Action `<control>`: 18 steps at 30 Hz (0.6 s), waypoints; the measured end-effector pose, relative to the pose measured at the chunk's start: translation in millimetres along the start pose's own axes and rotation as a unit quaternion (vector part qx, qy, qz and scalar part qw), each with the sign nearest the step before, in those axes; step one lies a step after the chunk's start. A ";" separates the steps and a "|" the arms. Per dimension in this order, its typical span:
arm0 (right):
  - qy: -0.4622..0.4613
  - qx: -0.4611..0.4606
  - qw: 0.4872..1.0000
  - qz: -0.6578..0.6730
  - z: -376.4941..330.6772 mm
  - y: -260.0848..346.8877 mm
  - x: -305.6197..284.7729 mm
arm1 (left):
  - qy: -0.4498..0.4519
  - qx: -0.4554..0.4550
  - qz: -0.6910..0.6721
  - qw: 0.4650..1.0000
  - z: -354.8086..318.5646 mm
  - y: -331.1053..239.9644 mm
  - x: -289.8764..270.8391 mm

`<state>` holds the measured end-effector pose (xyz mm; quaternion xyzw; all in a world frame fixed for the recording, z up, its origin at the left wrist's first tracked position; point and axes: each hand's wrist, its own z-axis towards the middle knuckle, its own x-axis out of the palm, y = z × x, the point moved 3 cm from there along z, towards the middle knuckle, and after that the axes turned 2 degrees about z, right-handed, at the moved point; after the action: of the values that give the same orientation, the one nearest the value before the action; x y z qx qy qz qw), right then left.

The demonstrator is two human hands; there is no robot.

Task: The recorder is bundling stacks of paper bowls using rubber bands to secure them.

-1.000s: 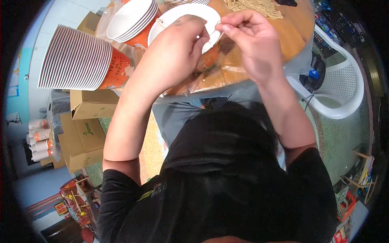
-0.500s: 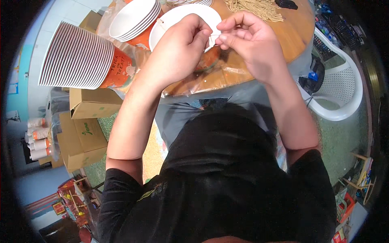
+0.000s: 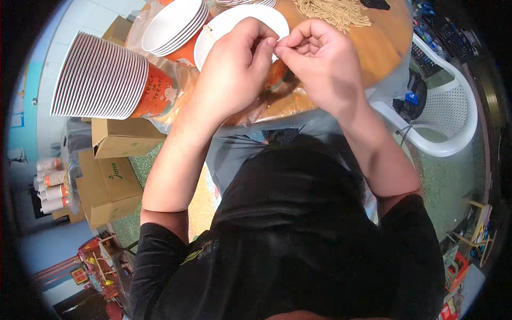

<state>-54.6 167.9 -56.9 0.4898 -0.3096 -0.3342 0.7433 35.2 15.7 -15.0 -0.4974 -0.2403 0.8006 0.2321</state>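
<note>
A paper bucket [image 3: 234,20], white inside and orange outside, stands tilted on the table before me. A short tan cord [image 3: 209,33] passes through its rim on the left. My left hand [image 3: 232,66] is closed in a pinch at the bucket's right rim, covering part of the opening. Against its fingertips, my right hand [image 3: 326,66] pinches too, thumb to forefinger, its other fingers curled. Between them is the end of a thin cord, mostly hidden by the fingertips now.
A tall stack of nested buckets [image 3: 104,77] lies at left, with another stack [image 3: 173,26] behind. Tan cords [image 3: 336,13] lie loose at the back of the wooden table [image 3: 381,50]. Cardboard boxes [image 3: 109,181] stand at left, a white plastic chair [image 3: 453,106] at right.
My right hand has moved left and its fingertips have closed, meeting the left hand's. The gap where a thin strand showed between the hands is gone.
</note>
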 end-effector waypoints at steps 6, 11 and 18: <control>-0.003 0.015 0.990 0.142 -2.1 -11.6 -3.0 | 0.007 0.038 -0.090 0.995 -5.3 -2.0 -1.6; -0.015 0.064 0.984 0.168 -4.1 -8.3 -5.1 | 0.011 0.150 0.075 0.986 -1.4 -14.0 -5.4; 0.027 0.112 0.971 0.210 -4.4 -12.4 -13.9 | -0.010 0.171 0.098 0.980 -0.8 -13.2 -5.6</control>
<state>-61.6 177.6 -71.7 0.5029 -0.4207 -0.1205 0.7454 39.9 22.7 -3.4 -0.4633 -0.0524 0.8539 0.2312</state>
